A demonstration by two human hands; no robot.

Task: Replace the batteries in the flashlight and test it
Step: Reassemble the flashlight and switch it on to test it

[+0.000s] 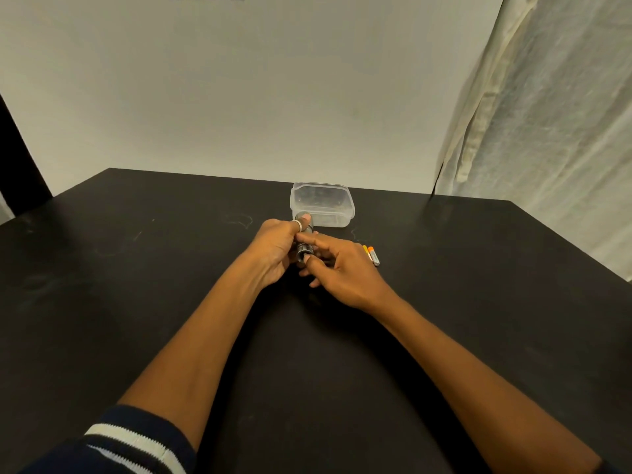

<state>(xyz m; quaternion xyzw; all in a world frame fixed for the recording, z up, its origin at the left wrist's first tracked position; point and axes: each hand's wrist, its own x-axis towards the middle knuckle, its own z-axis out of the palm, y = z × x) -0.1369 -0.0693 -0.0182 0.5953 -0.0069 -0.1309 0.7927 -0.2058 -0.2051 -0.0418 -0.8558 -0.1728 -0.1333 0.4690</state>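
Currently: flashlight (304, 248) is held just above the tabletop (136, 268), near centre, in front of a clear plastic container (323, 203).

Left hand (273, 249) is wrapped round the barrel, thumb on the far end. Right hand (342, 271) has its fingers (316, 238) and thumb pinched on the near end.

Two orange-tipped batteries (372, 255) lie on the tabletop just right of the right hand. Cannot tell whether they are spent or fresh.

Judgement: the step in hand is work on the end cap, probably twisting it. Whether it is being opened or closed cannot be read, since the joint is hidden by the fingers.

Next move calls for the left hand to brace the barrel while the right turns, and polarity should be checked before any cell goes in.
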